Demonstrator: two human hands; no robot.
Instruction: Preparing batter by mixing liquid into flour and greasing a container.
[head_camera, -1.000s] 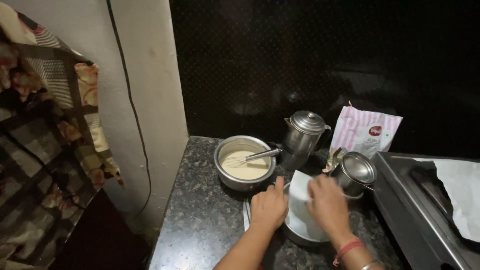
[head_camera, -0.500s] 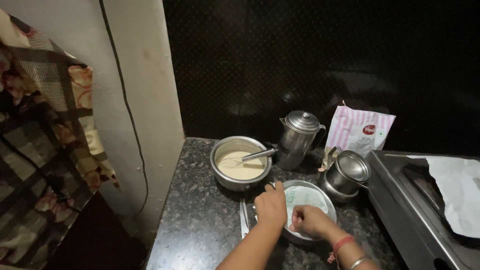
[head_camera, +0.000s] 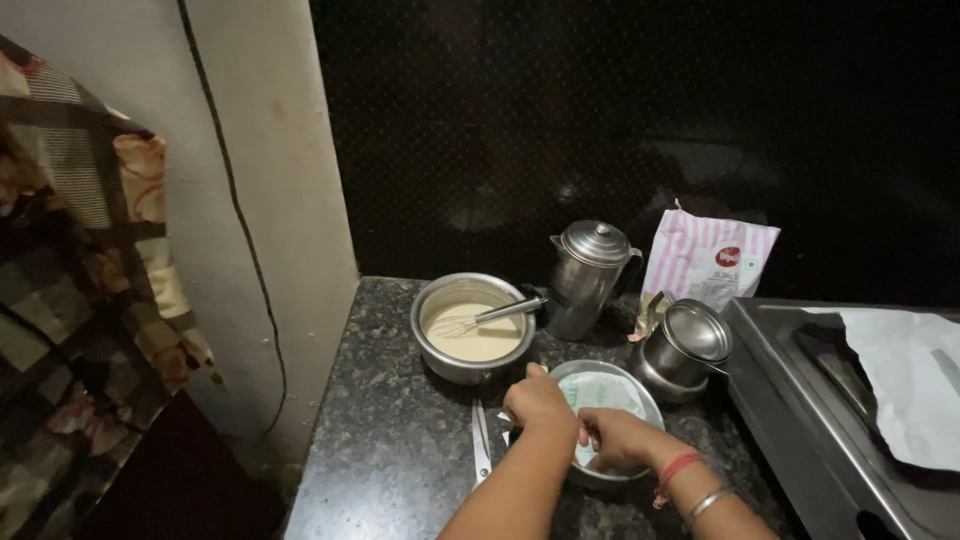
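Your left hand (head_camera: 540, 402) grips the round tin (head_camera: 606, 420) rim, right hand (head_camera: 615, 440) flat on its paper lining (head_camera: 600, 392); pressing unevenly could crease it

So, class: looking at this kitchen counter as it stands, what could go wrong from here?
The scissors lie right beside the left hand, so a careless move might meet the blades. The whisk leans on the rim of the batter pot and could tip out. The round tin sits near the counter's front edge and might slide off.
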